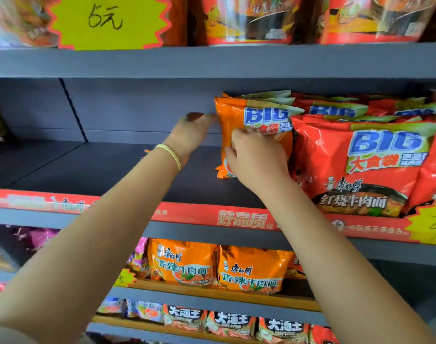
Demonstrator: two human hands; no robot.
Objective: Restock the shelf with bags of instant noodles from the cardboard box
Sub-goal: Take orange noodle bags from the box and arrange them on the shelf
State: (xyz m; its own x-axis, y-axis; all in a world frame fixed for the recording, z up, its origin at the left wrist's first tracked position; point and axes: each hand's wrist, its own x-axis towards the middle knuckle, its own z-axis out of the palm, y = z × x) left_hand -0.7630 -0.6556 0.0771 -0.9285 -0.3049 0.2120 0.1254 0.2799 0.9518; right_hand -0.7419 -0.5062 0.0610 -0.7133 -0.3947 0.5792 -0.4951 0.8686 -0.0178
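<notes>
Shelf: grey middle shelf (93,167) with a red printed strip along its front edge; its left part is bare board.
Orange noodle bags: a small row of orange "BIG" bags (239,120) stands upright on this shelf, at the left end of the stock, touching the red bags.
Red noodle bags: red "BIG" bags (361,165) stand just right of the orange ones, several rows deep.
Right hand: right hand (258,160) lies on the face of the front orange bag, fingers curled over its lower half and gripping it.
Left hand: left hand (189,135) reaches to the left edge of the same orange row; fingers look straight and touch the side of the bags, though the tips are blurred.
Wristband: thin yellow band (171,155) on the left wrist.
Upper shelf: noodle cups (251,23) and a yellow price tag (107,21).
Lower shelf: smaller orange noodle bags (217,265) stand side by side.
</notes>
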